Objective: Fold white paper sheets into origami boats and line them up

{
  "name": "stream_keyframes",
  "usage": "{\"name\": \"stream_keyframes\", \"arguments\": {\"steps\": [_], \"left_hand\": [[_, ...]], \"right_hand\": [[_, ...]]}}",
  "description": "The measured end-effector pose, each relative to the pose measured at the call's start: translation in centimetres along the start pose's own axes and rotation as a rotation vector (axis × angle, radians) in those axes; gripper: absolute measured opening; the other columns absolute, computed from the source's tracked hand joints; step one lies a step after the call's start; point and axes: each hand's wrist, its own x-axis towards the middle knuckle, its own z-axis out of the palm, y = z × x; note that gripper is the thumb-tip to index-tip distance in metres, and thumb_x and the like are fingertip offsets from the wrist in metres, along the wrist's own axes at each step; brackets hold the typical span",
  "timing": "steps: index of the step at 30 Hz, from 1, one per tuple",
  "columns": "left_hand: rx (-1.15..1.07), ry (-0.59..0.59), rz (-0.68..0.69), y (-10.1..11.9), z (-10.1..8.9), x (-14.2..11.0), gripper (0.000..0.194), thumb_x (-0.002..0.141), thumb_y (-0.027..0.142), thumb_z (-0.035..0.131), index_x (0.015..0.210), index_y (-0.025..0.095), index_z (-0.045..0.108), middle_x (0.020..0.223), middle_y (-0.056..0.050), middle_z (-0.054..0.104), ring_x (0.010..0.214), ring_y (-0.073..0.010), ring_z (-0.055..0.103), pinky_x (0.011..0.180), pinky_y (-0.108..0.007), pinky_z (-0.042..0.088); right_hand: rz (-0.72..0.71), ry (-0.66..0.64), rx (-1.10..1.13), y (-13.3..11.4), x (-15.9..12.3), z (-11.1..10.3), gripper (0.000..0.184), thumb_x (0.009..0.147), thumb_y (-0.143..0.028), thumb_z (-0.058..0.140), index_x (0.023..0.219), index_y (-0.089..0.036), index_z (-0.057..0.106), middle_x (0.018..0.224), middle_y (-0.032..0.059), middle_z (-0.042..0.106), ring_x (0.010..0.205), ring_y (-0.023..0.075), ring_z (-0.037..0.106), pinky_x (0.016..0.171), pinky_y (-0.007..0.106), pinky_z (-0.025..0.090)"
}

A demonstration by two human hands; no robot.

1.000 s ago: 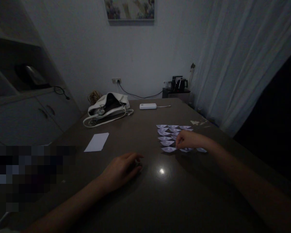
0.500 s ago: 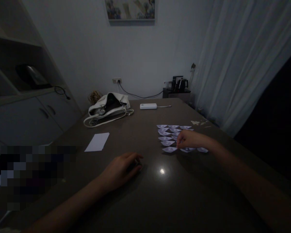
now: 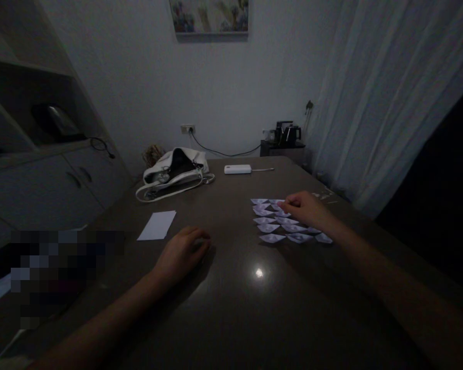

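Observation:
Several small white folded paper boats (image 3: pixel 267 227) sit in rows on the dark table, right of centre. My right hand (image 3: pixel 303 208) is over the back rows, its thumb and fingers pinched together. The fingertips meet or overlap a paper boat; whether they grip it is hidden. Some boats are covered by this hand. Left of centre, my left hand (image 3: pixel 183 254) rests low at the tabletop with fingers loosely curled and a gap at the thumb, holding nothing that shows. Just beyond it lies a small stack of white paper (image 3: pixel 157 225).
A white handbag (image 3: pixel 175 172) stands at the back left of the table (image 3: pixel 231 308). Behind the boats lies a white power bank (image 3: pixel 237 169) with a short cable. Torn scraps (image 3: pixel 322 195) lie near the right edge. A blurred patch covers the left side.
My right hand has moved away from me, from the front row to the back rows, uncovering boats in the middle. My left hand has drawn back leftward and its fingers have curled more.

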Motion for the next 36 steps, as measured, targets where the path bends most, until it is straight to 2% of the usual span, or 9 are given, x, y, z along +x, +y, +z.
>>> {"name": "stream_keyframes", "arguments": {"steps": [3, 6, 9, 13, 17, 19, 22, 29, 36], "left_hand": [[0.101, 0.046, -0.05, -2.0, -1.0, 0.6, 0.024, 0.085, 0.035, 0.051, 0.095, 0.018, 0.064, 0.103, -0.011, 0.063, 0.097, -0.0268, 0.06, 0.083, -0.038, 0.048], [0.171, 0.103, -0.12, -4.5, -2.4, 0.9, 0.028, 0.084, 0.04, 0.049, 0.096, 0.019, 0.064, 0.112, -0.011, 0.062, 0.103, -0.0286, 0.058, 0.086, -0.038, 0.047], [0.205, 0.099, -0.269, -7.2, -3.6, 0.9, 0.035, 0.084, 0.042, 0.047, 0.102, 0.017, 0.064, 0.113, -0.012, 0.064, 0.1, -0.0281, 0.061, 0.085, -0.036, 0.047], [0.288, 0.019, -0.499, -9.3, -4.1, 0.6, 0.055, 0.081, 0.053, 0.048, 0.114, 0.01, 0.059, 0.113, -0.018, 0.065, 0.102, -0.033, 0.062, 0.084, -0.038, 0.047], [0.295, -0.068, -0.606, -9.1, -3.9, 0.4, 0.071, 0.078, 0.062, 0.048, 0.122, 0.006, 0.052, 0.116, -0.023, 0.062, 0.103, -0.0366, 0.06, 0.082, -0.04, 0.048], [0.302, -0.074, -0.61, -8.9, -3.9, 0.4, 0.072, 0.078, 0.063, 0.048, 0.123, 0.007, 0.051, 0.116, -0.023, 0.062, 0.103, -0.037, 0.06, 0.082, -0.04, 0.048], [0.319, -0.056, -0.594, -8.9, -3.8, 0.3, 0.064, 0.08, 0.056, 0.05, 0.122, 0.008, 0.052, 0.115, -0.022, 0.062, 0.103, -0.0352, 0.061, 0.082, -0.038, 0.048], [0.345, -0.003, -0.563, -9.9, -3.6, 0.4, 0.055, 0.079, 0.048, 0.053, 0.117, 0.008, 0.056, 0.115, -0.02, 0.062, 0.104, -0.0322, 0.06, 0.084, -0.036, 0.047], [0.315, -0.004, -0.582, -9.7, -4.1, 0.5, 0.049, 0.078, 0.045, 0.058, 0.113, 0.012, 0.06, 0.115, -0.017, 0.063, 0.103, -0.0309, 0.061, 0.084, -0.034, 0.046]], "right_hand": [[-0.07, 0.167, 0.036, -0.7, -0.1, 0.3, 0.042, 0.081, -0.045, 0.049, 0.049, -0.018, 0.043, 0.045, -0.0043, 0.035, 0.045, 0.0095, 0.034, 0.046, 0.024, 0.021], [-0.159, 0.21, 0.061, -2.3, -0.9, 1.3, 0.041, 0.083, -0.04, 0.049, 0.05, -0.018, 0.04, 0.047, -0.0048, 0.034, 0.046, 0.0093, 0.034, 0.048, 0.024, 0.023], [-0.231, 0.135, 0.036, -4.4, -2.7, 3.6, 0.037, 0.087, -0.033, 0.047, 0.053, -0.017, 0.043, 0.049, -0.0042, 0.038, 0.048, 0.0091, 0.036, 0.05, 0.024, 0.025], [-0.436, -0.088, -0.1, -6.9, -5.7, 7.5, 0.026, 0.087, -0.026, 0.05, 0.063, -0.016, 0.052, 0.061, -0.0008, 0.052, 0.055, 0.0103, 0.045, 0.053, 0.024, 0.025], [-0.49, -0.222, -0.076, -8.1, -7.4, 9.7, 0.009, 0.084, -0.022, 0.055, 0.079, -0.016, 0.059, 0.08, 0.0031, 0.061, 0.068, 0.0131, 0.053, 0.058, 0.024, 0.033], [-0.504, -0.228, -0.047, -8.3, -7.5, 9.9, 0.01, 0.084, -0.024, 0.057, 0.09, -0.016, 0.06, 0.093, 0.0055, 0.061, 0.082, 0.0165, 0.055, 0.068, 0.026, 0.039], [-0.527, -0.239, -0.027, -8.3, -7.2, 9.7, 0.019, 0.085, -0.026, 0.057, 0.1, -0.016, 0.059, 0.103, 0.0079, 0.06, 0.094, 0.0199, 0.053, 0.08, 0.031, 0.041], [-0.556, -0.268, -0.073, -8.0, -6.9, 9.6, 0.021, 0.087, -0.024, 0.053, 0.104, -0.015, 0.06, 0.107, 0.0098, 0.06, 0.096, 0.0214, 0.051, 0.083, 0.034, 0.041], [-0.562, -0.262, -0.078, -8.1, -7.1, 9.6, 0.021, 0.087, -0.024, 0.052, 0.104, -0.015, 0.061, 0.105, 0.0096, 0.06, 0.096, 0.0212, 0.051, 0.083, 0.035, 0.042]]}}
